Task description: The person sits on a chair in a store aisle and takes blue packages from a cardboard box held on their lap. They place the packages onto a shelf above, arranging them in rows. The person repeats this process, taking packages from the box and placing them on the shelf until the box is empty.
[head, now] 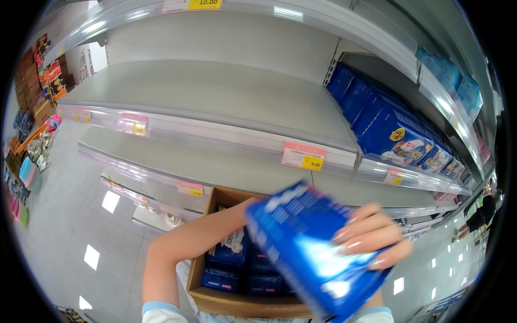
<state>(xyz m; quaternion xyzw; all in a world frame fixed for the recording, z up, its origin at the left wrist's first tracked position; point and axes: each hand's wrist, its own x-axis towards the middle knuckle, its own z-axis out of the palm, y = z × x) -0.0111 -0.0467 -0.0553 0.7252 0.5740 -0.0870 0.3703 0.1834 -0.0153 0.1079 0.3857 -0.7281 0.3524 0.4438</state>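
Note:
My right hand grips a shiny blue plastic-wrapped pack, fingers spread over its right side. The pack is tilted and slightly blurred, held above an open cardboard box in front of my body. From the left, my left forearm reaches across the box. Its hand is hidden behind the blue pack, so whether it touches the pack cannot be told. Inside the box lie several more blue packs, partly covered by the arm and the held pack.
Ahead runs a grey metal shelf with a clear plastic front strip and price tags. Blue packs stand in a row at its right. Lower shelf boards jut out below. Buckets are far left; a person stands far right.

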